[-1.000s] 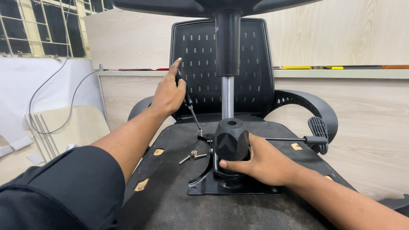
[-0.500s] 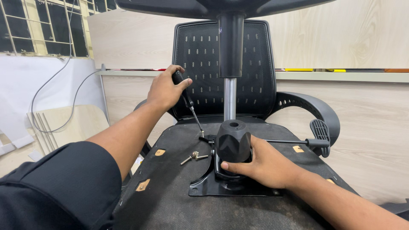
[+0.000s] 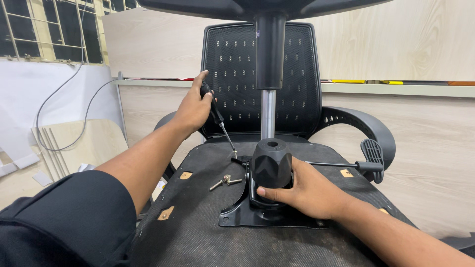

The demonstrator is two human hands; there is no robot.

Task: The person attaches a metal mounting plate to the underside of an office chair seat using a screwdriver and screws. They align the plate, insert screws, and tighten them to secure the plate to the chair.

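No packages, signs or screens were visible. Small tan rectangular labels (image 3: 186, 175) lay on the black underside of the seat (image 3: 198, 232): two towards its left edge, one (image 3: 347, 173) towards its right edge.

Over the last second the left hand (image 3: 194, 106) closed from an open, finger-extended reach into a full grip around the screwdriver (image 3: 217, 118) handle. The tool then tilted more steeply, its tip settling against the corner of the black mounting plate (image 3: 237, 212) beside the knob (image 3: 271, 165).
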